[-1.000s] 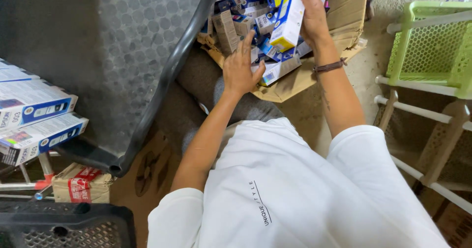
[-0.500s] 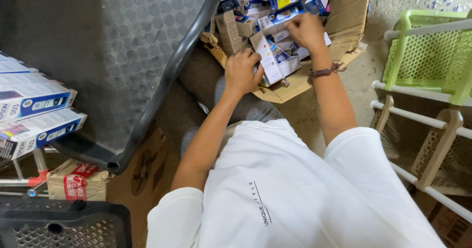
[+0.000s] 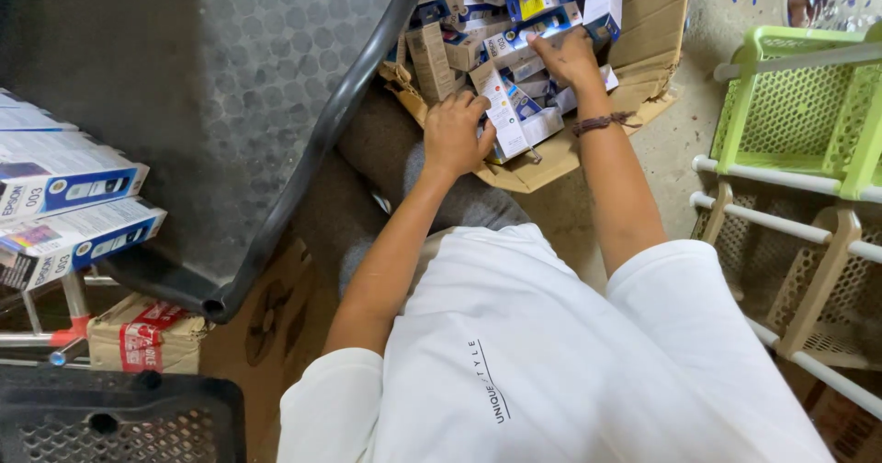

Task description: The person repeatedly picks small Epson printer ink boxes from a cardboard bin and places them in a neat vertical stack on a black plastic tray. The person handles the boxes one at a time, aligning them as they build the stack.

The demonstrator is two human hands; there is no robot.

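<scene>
An open cardboard carton (image 3: 654, 31) on the floor holds several small printed boxes, mostly blue, white and yellow. My left hand (image 3: 453, 136) rests at the carton's near edge with its fingers closed on a slim white box (image 3: 502, 107) that lies tilted on the pile. My right hand (image 3: 567, 57), with a dark cord band on its wrist, is deeper in the carton. It is pressed palm-down on the pile, fingers curled over a blue and white box (image 3: 544, 26). My white shirt fills the lower frame.
A black table (image 3: 230, 105) with a hexagon-textured top and a raised rim stands at left, with long white and blue boxes (image 3: 69, 180) at its far left. A green plastic basket (image 3: 790, 105) sits on a white rack (image 3: 781, 224) at right. A black crate (image 3: 110, 422) and a small brown carton (image 3: 147, 334) are at bottom left.
My right hand has come down from holding a box high over the carton to the pile inside it. My left hand has shifted onto the slim white box.
</scene>
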